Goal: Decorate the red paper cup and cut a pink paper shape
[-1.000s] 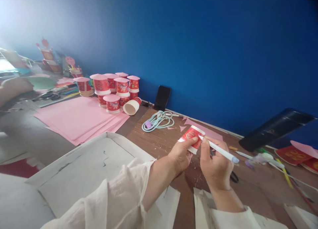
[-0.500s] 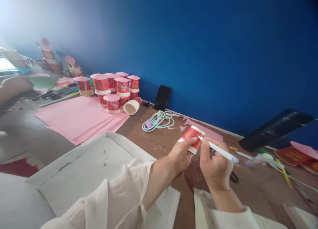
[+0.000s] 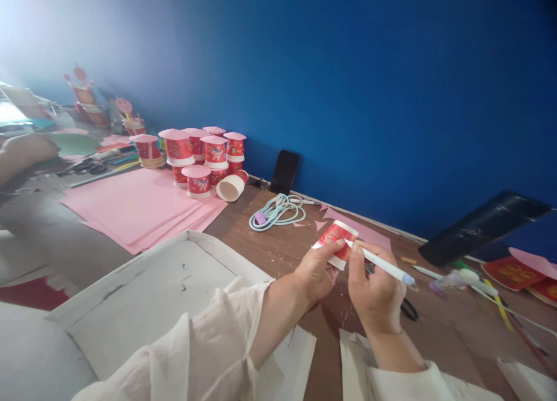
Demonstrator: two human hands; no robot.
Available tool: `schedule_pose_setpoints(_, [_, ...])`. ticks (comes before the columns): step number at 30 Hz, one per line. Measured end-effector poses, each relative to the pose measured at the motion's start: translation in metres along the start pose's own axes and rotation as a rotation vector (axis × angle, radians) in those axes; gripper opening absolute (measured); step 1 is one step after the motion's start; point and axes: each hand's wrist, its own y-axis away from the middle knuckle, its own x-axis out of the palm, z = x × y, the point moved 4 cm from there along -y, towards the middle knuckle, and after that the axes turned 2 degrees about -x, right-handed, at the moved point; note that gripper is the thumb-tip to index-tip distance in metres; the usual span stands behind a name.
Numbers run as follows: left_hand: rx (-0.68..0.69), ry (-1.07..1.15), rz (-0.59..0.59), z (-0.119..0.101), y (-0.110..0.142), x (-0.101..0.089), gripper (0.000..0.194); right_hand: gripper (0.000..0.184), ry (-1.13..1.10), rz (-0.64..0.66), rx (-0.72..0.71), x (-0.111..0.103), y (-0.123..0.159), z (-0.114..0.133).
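A red paper cup with white ends lies tilted in my left hand, whose thumb presses on its printed side. My right hand grips a white marker pen with a pale blue end. The pen's tip meets or nearly meets the red print near my left thumb; actual contact cannot be made out. Behind the cup lies a strip of pink paper. Left of my hands is a coiled light-blue cable with a purple clip.
Red cups with pink paper tops stand stacked by a stack of pink sheets. One cup lies on its side. A phone and black flask lean on the wall. Another person's hand is far left; a white box lid sits nearer.
My right hand and the marker pen have shifted slightly left along the cup's side. My left hand and the cup are almost unmoved.
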Motion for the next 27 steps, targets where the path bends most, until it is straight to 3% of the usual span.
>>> schedule_pose_setpoints(7, [-0.039, 0.049, -0.066, 0.0, 0.002, 0.0, 0.013, 0.017, -0.096, -0.034, 0.071, -0.002, 0.001, -0.001])
schedule_pose_setpoints(11, [-0.039, 0.066, -0.139, 0.0, 0.004, -0.002, 0.014, 0.023, -0.143, -0.091, 0.237, -0.004, 0.004, -0.013])
schedule_pose_setpoints(16, [-0.073, 0.019, -0.149, 0.0, 0.006, -0.002, 0.02, 0.032, -0.247, -0.085, 0.412, -0.002, 0.006, -0.024])
schedule_pose_setpoints(21, [-0.089, -0.037, -0.092, 0.002, 0.003, -0.003, 0.023, 0.036, -0.241, -0.076, 0.454, -0.002, 0.005, -0.024])
schedule_pose_setpoints(27, [-0.089, -0.07, -0.044, 0.002, 0.003, -0.003, 0.025, 0.033, -0.195, -0.061, 0.404, -0.004, 0.003, -0.02])
